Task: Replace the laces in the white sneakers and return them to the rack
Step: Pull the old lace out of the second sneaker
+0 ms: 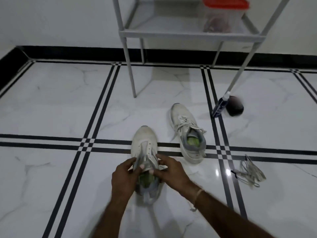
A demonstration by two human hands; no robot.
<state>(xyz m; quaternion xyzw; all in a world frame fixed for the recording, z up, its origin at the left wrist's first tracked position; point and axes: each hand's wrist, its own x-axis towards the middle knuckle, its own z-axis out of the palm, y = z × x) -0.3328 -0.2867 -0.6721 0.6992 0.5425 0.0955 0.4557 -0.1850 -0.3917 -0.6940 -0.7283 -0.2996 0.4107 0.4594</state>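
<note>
A white sneaker (pixel 144 143) with bare eyelets and no lace stands on the floor in front of me, toe pointing away. My left hand (pixel 122 179) grips its left collar and tongue. My right hand (pixel 171 170) pinches the right side of its opening. A second white sneaker (pixel 186 129), laced with loose ends, lies to the right and farther away. A bundle of loose grey-white laces (pixel 250 172) rests on the floor at the right. The grey metal rack (pixel 192 34) stands at the back.
A clear container with a red lid (pixel 223 12) sits on the rack's low shelf. A dark blue spray bottle (pixel 220 105) and a dark round object (pixel 235 106) stand by the rack's right front leg. The floor is white marble tile with black stripes.
</note>
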